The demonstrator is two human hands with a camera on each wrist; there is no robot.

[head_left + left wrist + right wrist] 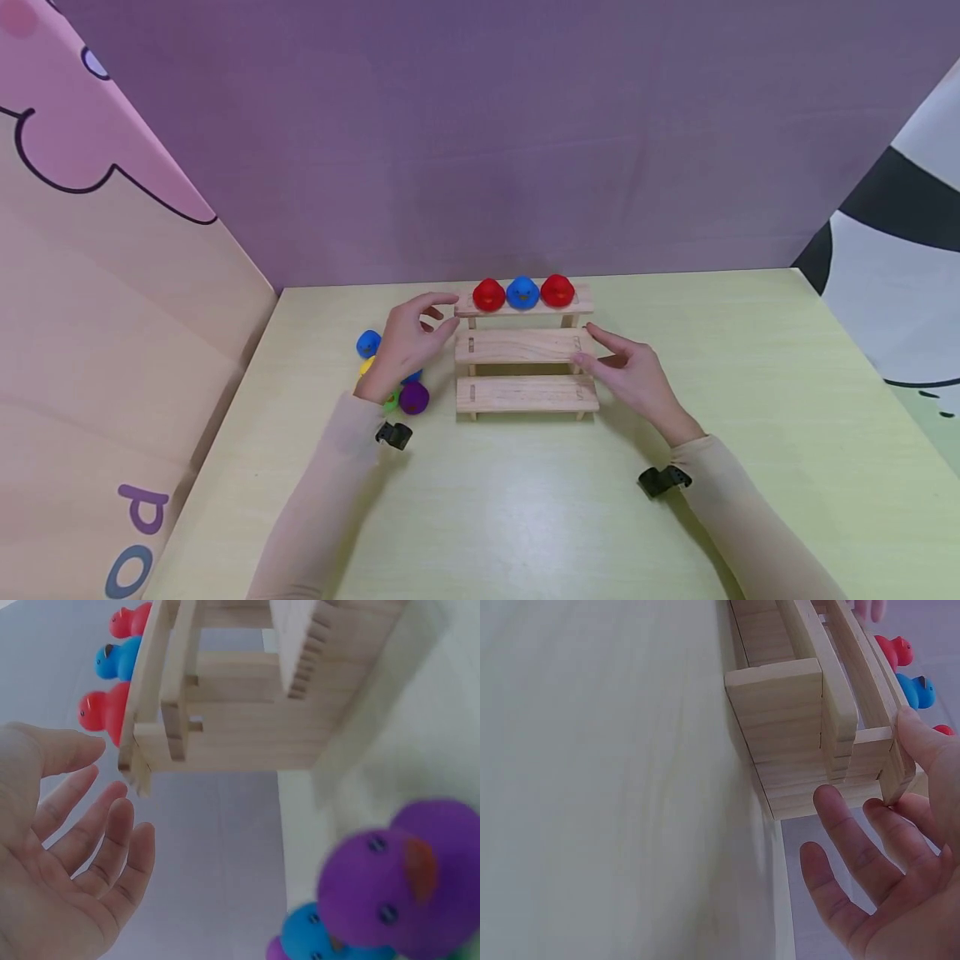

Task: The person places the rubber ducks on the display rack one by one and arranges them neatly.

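Observation:
A three-tier wooden stand (525, 393) stands near the back of the table. On its top shelf sit a red toy duck (489, 296), a blue duck (522, 293) and another red duck (558, 292). My right hand (637, 379) pinches the right end of the middle shelf (517, 346), thumb on the near side and a finger behind. At the top shelf's left end, my left hand (408, 342) holds nothing, its fingers loosely bent; the left wrist view shows a small gap between its thumb and the wood (135, 761).
Left of the stand, partly behind my left wrist, several toy ducks lie together: a blue one (367, 343), a yellow one (367, 366), a green one (392, 401) and a purple one (414, 398). A purple backdrop (525, 150) rises behind the table; printed panels flank it.

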